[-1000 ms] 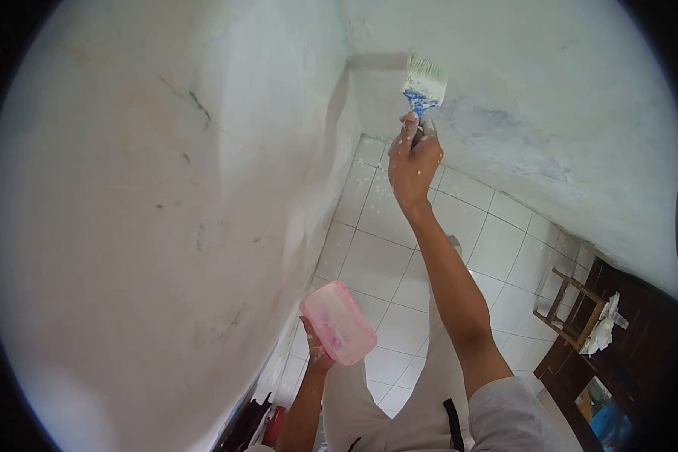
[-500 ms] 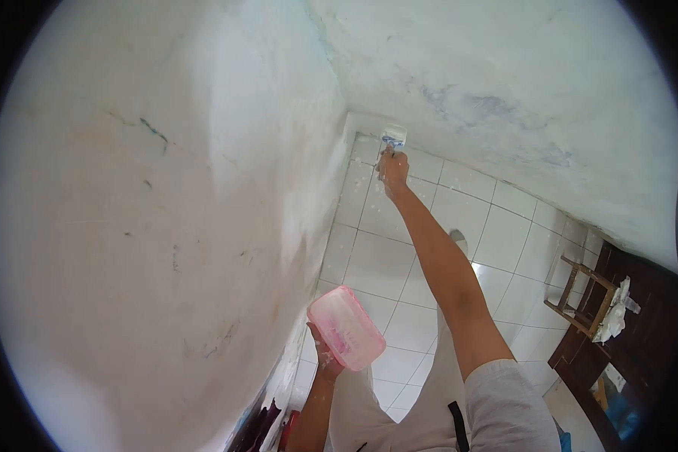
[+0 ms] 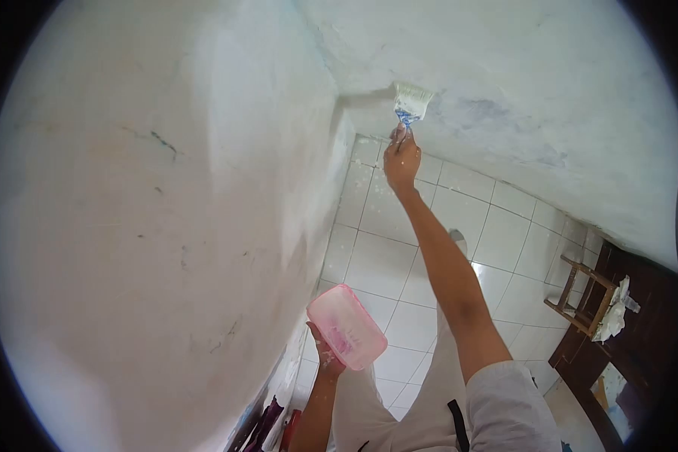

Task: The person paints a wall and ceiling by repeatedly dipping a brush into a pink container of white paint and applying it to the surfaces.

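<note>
My right hand is closed round the handle of a paintbrush with pale bristles and blue marks near its base. The bristles are at the far wall, which has greyish-blue patches; whether they press on it is hard to tell. Low at my left side, my left hand grips a pink plastic tub by its edge and underside. White paint coats the inside of the tub, with pink showing through in the middle. White specks dot the left hand and wrist.
A second wall, with cracks and dark marks, rises close on my left. White floor tiles carry paint spots. To the right, a wooden stool lies by dark wooden furniture, with a crumpled white cloth or plastic beside it.
My right hand has lifted the paintbrush up the far wall and slightly right, so more of its bristles show. The left hand and the tub have hardly moved.
</note>
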Tool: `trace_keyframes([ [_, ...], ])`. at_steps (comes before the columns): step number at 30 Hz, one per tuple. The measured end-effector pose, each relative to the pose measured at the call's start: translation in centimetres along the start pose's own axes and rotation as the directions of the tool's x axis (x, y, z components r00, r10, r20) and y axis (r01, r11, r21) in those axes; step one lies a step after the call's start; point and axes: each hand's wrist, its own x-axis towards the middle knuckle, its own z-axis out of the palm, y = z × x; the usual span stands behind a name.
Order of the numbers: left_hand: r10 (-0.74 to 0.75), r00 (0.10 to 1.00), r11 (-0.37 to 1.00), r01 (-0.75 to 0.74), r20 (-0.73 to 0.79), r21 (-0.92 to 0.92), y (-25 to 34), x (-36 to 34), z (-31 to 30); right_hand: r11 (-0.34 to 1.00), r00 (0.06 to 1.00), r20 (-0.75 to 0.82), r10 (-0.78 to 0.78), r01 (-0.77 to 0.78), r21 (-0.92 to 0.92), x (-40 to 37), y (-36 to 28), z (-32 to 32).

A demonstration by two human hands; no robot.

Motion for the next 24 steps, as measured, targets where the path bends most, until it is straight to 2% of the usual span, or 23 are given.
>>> trace_keyframes([
  [1, -0.004, 1.0, 1.0, 0.004, 0.0, 0.002, 0.1, 0.0, -0.4, 1.0, 1.0, 0.0, 0.007, -0.007, -0.002, -0.3, 3.2, 1.0],
  [3, -0.012, 1.0, 1.0, 0.012, 0.001, 0.004, 0.2, 0.1, -1.0, 0.956, 0.937, 0.197, 0.289, -0.295, 0.002, -1.0, 7.3, 1.9],
  [4, -0.016, 1.0, 1.0, 0.016, 0.001, 0.0, 0.0, -0.1, -1.2, 0.955, 0.935, 0.198, 0.293, -0.298, -0.004, -1.3, 8.4, 1.7],
  [5, -0.019, 1.0, 1.0, 0.019, 0.006, -0.005, -0.2, -0.1, -1.3, 0.85, 0.851, 0.238, 0.468, -0.507, 0.142, -1.4, 9.4, 1.5],
  [6, -0.023, 1.0, 1.0, 0.023, 0.015, -0.006, -0.2, 0.1, -1.2, 0.681, 0.734, 0.301, 0.609, -0.678, 0.275, -1.3, 9.5, 1.2],
  [7, -0.026, 0.999, 1.0, 0.026, 0.022, -0.004, -0.1, 0.1, -1.0, 0.682, 0.735, 0.298, 0.609, -0.677, 0.277, -1.1, 8.0, 0.5],
  [9, -0.029, 0.999, 1.0, 0.029, 0.046, -0.009, 0.2, 0.4, -0.6, 0.767, 0.824, 0.318, 0.47, -0.559, 0.315, 0.1, 3.8, -1.6],
  [10, -0.029, 0.998, 0.999, 0.03, 0.056, -0.015, -0.2, 0.3, -0.2, 0.772, 0.826, 0.319, 0.464, -0.554, 0.312, 0.6, 0.7, -3.1],
  [12, -0.031, 0.996, 0.999, 0.034, 0.082, -0.03, -0.7, 0.5, 0.4, 0.818, 0.908, 0.233, 0.349, -0.417, 0.397, 0.5, -6.2, -5.5],
  [13, -0.032, 0.995, 0.999, 0.036, 0.093, -0.035, -0.8, 0.6, 0.6, 0.821, 0.91, 0.232, 0.344, -0.411, 0.395, 0.2, -9.0, -6.7],
  [14, -0.031, 0.995, 0.999, 0.034, 0.097, -0.039, -0.8, 0.8, 0.3, 0.871, 0.947, 0.191, 0.258, -0.314, 0.378, -0.4, -11.6, -7.7],
  [16, -0.018, 0.996, 0.993, 0.028, 0.091, -0.11, -0.9, 1.0, -0.3, 0.921, 0.984, 0.126, 0.122, -0.16, 0.356, -1.7, -13.2, -8.4],
  [17, -0.017, 0.996, 0.994, 0.027, 0.088, -0.107, -1.0, 1.1, -0.6, 0.919, 0.984, 0.126, 0.126, -0.163, 0.359, -1.5, -12.3, -8.0],
  [19, -0.01, 0.996, 0.98, 0.028, 0.087, -0.198, -1.1, 1.2, -0.7, 0.961, 0.988, -0.065, -0.143, 0.154, 0.229, -1.2, -7.8, -5.5],
  [20, -0.011, 0.997, 0.98, 0.027, 0.082, -0.198, -1.1, 1.0, -0.6, 0.962, 0.988, -0.062, -0.138, 0.149, 0.228, -0.6, -4.9, -4.2],
  [22, 0.022, 0.999, 0.999, -0.021, 0.028, -0.035, -1.3, 0.9, 0.0, 0.982, 0.994, 0.083, 0.069, -0.082, 0.17, 0.4, 1.4, -1.9],
  [23, 0.019, 0.999, 0.999, -0.018, 0.028, -0.033, -1.4, 0.9, 0.1, 0.982, 0.994, 0.081, 0.071, -0.084, 0.169, 0.0, 2.9, -1.4],
  [24, 0.012, 0.999, 0.999, -0.011, 0.032, -0.037, -1.4, 0.9, 0.1, 0.948, 0.947, 0.209, 0.244, -0.278, 0.153, -0.3, 4.1, -1.2],
])
